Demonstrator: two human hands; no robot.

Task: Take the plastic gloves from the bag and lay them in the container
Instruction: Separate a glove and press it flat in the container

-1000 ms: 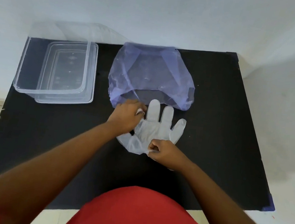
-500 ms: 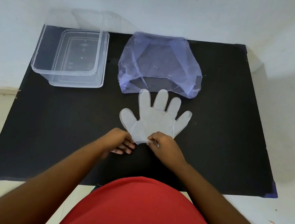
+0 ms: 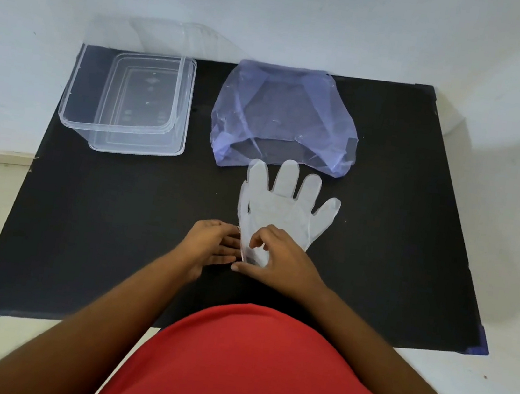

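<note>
Clear plastic gloves [image 3: 284,207] lie flat on the black table [image 3: 97,224], fingers pointing toward the bag, with the thumb side folded in on the left. My right hand [image 3: 280,259] pinches the cuff end of the gloves. Beside it, my left hand [image 3: 215,244] touches the cuff's left edge with fingers stretched out. A translucent purple bag [image 3: 283,116] lies just beyond the fingertips, its mouth facing me. The clear plastic container [image 3: 126,94] stands at the back left, with nothing visible in it.
The container sits on or beside its clear lid [image 3: 181,125]. A white wall runs behind the table. Pale floor shows to the left and right. My red shirt fills the bottom of the view.
The gloves were drawn out of the bag toward me and flattened. My left hand left the bag's mouth for the cuff. The thumb part now lies folded in.
</note>
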